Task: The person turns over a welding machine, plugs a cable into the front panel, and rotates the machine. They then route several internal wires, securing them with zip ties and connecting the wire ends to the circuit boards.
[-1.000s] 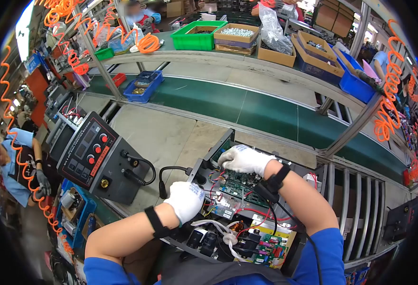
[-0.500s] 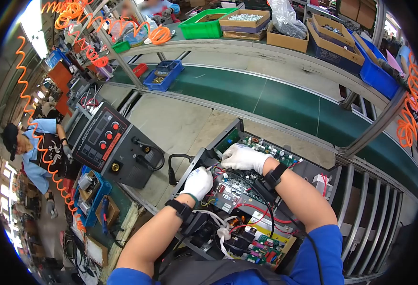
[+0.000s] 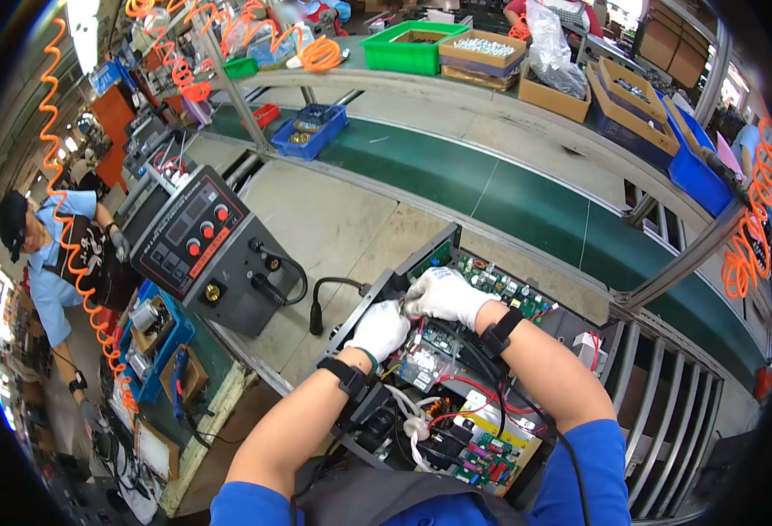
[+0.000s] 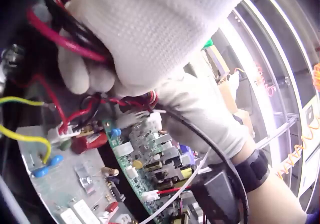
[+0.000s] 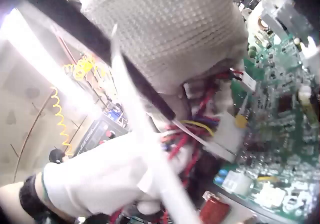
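Note:
Both hands wear white knit gloves and meet over the front corner of an opened welding machine (image 3: pixel 430 252). My left hand (image 3: pixel 380 329) has its fingers curled round a bundle of thin red and dark wires (image 4: pixel 149 100), just inside the front panel. Right beside it, my right hand (image 3: pixel 449 298) pinches the same bundle, its fingertips mostly hidden. Coloured wires (image 5: pixel 202 126) run between the hands in the right wrist view, near a white connector (image 5: pixel 227 134). A green circuit board (image 5: pixel 280 99) lies close by the right hand. Under the left hand is a grey board (image 4: pixel 50 149) with yellow-green wires.
A closed welding machine (image 3: pixel 197 250) with red knobs stands to the left. A black cable (image 3: pixel 317 307) sticks out of the front panel. Roller bars (image 3: pixel 658 394) lie to the right, a green conveyor (image 3: pixel 421 175) beyond. Parts boxes (image 3: pixel 482 57) stand on the shelf; another person (image 3: pixel 61 254) is at left.
My left hand has moved from the front panel's edge in towards the right hand, and the two now meet at the wires. The right hand stays near the same corner. The head view has shifted.

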Demonstrator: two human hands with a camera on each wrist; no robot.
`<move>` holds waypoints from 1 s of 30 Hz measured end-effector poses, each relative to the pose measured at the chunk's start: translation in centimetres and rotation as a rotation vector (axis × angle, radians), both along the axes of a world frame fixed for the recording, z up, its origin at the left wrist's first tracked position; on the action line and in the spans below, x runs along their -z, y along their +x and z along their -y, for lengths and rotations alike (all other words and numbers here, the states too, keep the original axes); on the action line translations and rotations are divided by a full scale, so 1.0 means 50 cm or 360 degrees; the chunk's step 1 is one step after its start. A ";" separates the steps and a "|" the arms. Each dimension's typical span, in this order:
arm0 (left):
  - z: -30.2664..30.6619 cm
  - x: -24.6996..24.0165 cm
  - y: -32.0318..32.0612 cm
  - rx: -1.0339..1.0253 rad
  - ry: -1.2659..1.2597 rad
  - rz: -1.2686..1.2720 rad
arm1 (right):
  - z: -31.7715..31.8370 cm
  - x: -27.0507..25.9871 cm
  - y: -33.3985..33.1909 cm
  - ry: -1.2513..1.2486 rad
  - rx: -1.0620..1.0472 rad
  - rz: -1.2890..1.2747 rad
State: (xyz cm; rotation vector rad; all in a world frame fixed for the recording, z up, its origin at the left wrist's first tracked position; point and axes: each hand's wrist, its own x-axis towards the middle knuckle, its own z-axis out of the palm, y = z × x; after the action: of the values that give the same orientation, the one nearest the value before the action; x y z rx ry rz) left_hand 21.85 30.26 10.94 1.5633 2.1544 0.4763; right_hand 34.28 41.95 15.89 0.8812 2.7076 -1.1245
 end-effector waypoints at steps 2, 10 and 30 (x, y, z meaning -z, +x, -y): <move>-0.002 -0.019 -0.004 0.0067 -0.0042 0.0003 | 0.004 0.016 0.002 -0.0067 0.0064 -0.0145; 0.048 -0.047 -0.004 0.0423 0.0262 -0.0521 | -0.005 0.006 0.011 -0.0161 0.0028 -0.0230; 0.066 -0.122 0.027 0.0200 0.0364 -0.0403 | -0.016 0.035 0.035 -0.0713 0.0723 -0.1003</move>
State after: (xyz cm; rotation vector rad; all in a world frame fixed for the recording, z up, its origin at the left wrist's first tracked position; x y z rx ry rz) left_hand 23.20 26.95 17.04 1.9647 2.2293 0.5226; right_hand 36.02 42.77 14.14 1.2552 2.5111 -2.3326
